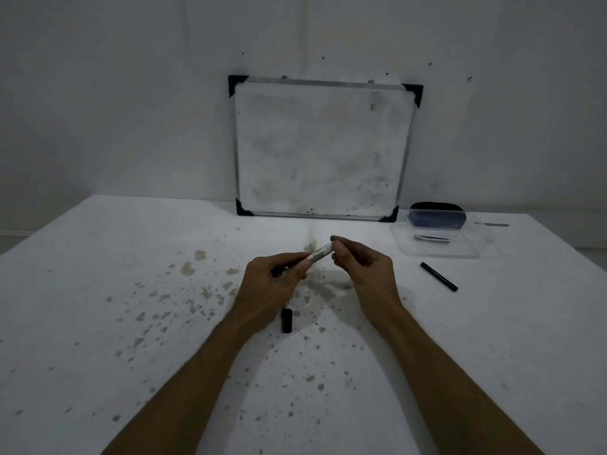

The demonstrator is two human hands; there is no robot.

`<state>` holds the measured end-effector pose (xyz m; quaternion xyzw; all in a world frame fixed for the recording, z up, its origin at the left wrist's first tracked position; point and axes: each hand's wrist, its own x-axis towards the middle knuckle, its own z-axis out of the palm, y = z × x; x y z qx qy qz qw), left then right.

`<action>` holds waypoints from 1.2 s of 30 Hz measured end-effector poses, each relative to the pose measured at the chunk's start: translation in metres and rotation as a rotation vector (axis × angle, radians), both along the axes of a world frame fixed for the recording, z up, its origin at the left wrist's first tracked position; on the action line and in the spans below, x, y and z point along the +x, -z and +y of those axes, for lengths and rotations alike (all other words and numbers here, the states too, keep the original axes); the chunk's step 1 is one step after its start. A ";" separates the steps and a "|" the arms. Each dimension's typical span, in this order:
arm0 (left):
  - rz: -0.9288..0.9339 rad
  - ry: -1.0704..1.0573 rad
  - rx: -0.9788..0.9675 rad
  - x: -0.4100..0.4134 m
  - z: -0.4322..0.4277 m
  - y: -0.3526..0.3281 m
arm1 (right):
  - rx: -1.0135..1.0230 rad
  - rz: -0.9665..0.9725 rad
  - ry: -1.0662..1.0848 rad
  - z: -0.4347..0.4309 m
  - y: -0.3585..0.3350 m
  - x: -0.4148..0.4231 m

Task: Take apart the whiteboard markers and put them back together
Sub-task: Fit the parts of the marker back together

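Observation:
A white marker barrel (pixel 319 254) with black lettering is held above the middle of the table. My left hand (pixel 274 284) grips its lower end, and my right hand (pixel 358 264) pinches its upper end with the fingertips. A short black cap (pixel 286 320) lies on the table just below my left hand. A long thin black piece (pixel 438 276), perhaps an ink core, lies on the table to the right of my right hand.
A stained white table (pixel 131 290) fills the view. A small whiteboard (pixel 323 149) leans on the wall at the back. A clear plastic tray (pixel 440 241) with a dark eraser (pixel 438 215) sits at the back right.

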<state>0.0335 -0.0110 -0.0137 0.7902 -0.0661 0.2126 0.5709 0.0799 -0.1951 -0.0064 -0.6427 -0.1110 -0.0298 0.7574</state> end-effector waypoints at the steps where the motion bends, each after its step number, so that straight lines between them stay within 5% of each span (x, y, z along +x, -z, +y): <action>1: 0.008 0.005 -0.007 -0.001 0.001 -0.001 | 0.000 -0.003 -0.001 0.000 -0.001 0.000; 15: 0.114 -0.043 -0.041 -0.005 -0.017 -0.023 | -0.024 -0.038 -0.006 0.007 -0.016 -0.006; 20: 0.271 0.046 -0.253 -0.003 -0.030 -0.036 | -0.158 0.031 0.078 -0.016 -0.044 -0.020; 28: 0.301 0.053 -0.332 -0.002 -0.079 -0.040 | -0.193 0.200 0.118 -0.041 -0.041 -0.042; 33: 0.286 0.110 -0.193 0.009 -0.097 -0.036 | -0.237 0.259 0.151 -0.053 -0.035 -0.020; 36: 0.300 0.073 0.021 0.020 -0.104 -0.016 | -0.434 0.164 0.228 -0.061 -0.031 0.006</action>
